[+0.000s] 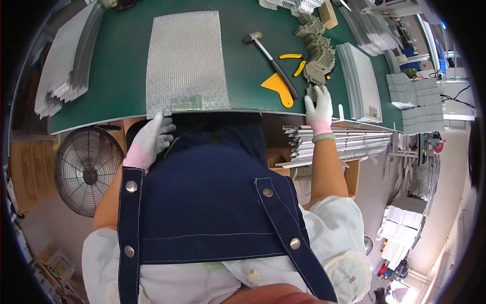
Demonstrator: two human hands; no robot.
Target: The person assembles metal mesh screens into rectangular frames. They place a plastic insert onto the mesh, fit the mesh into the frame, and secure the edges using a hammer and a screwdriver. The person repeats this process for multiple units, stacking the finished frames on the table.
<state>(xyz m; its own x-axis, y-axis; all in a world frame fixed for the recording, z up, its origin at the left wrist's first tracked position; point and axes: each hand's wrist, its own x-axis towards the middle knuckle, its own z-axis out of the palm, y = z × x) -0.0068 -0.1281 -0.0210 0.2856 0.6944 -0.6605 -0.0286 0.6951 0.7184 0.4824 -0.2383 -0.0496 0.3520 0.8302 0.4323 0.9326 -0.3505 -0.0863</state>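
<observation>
green table (121, 66): silvery bubbled sheet (187, 55), hammer (277, 68) | left: fan (90, 176) | right: stacked panels (361, 83)

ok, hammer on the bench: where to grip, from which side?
Black grip, near its lower end; I'd come from above and the right. It slants with the head far left and the butt nearest the right hand. The scraper crowds its left side, so that side looks awkward.

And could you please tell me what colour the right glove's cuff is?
Pink; the cuff shows best in the head view.
</observation>
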